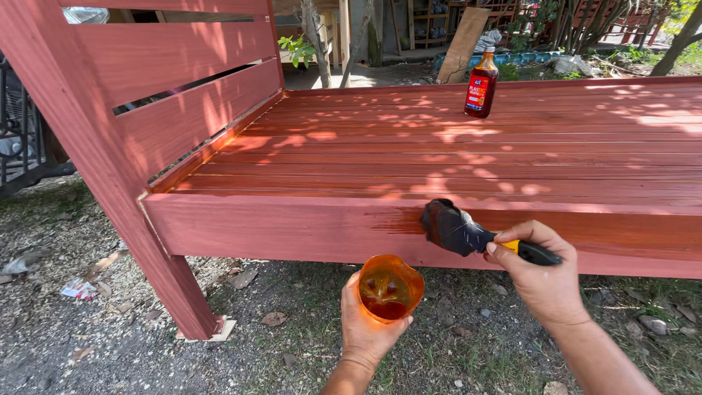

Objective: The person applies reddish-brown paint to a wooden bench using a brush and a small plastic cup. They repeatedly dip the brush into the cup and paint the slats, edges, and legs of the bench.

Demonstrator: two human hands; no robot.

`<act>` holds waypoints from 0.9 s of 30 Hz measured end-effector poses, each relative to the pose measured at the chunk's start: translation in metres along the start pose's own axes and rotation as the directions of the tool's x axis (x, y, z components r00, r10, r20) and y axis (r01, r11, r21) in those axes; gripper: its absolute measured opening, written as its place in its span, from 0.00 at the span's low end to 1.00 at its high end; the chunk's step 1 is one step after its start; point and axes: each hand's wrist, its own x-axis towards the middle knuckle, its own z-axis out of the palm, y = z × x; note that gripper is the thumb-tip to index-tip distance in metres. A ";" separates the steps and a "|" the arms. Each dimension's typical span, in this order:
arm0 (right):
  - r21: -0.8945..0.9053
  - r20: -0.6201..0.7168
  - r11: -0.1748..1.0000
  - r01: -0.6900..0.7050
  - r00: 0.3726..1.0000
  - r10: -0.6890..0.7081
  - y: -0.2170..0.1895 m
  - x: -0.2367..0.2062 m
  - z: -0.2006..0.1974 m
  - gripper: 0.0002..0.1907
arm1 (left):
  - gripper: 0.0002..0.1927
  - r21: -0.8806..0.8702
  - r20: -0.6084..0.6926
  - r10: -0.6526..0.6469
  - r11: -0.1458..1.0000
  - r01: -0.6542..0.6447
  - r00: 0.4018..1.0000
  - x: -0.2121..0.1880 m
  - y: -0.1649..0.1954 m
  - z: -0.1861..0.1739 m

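Note:
My right hand (541, 274) grips the black and yellow handle of a dark, wet paintbrush (453, 227). Its bristles press against the side rail (292, 227) of a reddish wooden bed frame, where a darker wet patch shows. Just below and to the left, my left hand (365, 325) holds a small orange cut-off plastic cup (389, 287) with dark red liquid at its bottom. A brown bottle with a red label (481, 86) stands upright on the slats (453, 146) at the far side.
The slatted headboard (168, 95) rises at the left, its leg (175, 285) resting on a small wood scrap. Dirt, grass, dry leaves and litter cover the ground. Trees, a leaning board and wooden furniture stand in the background.

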 end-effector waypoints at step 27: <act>-0.412 0.815 0.596 0.689 0.571 -0.098 -0.063 -0.047 0.099 0.11 | 0.50 -0.412 0.413 -0.028 0.886 0.214 0.910 0.007 -0.015 -0.040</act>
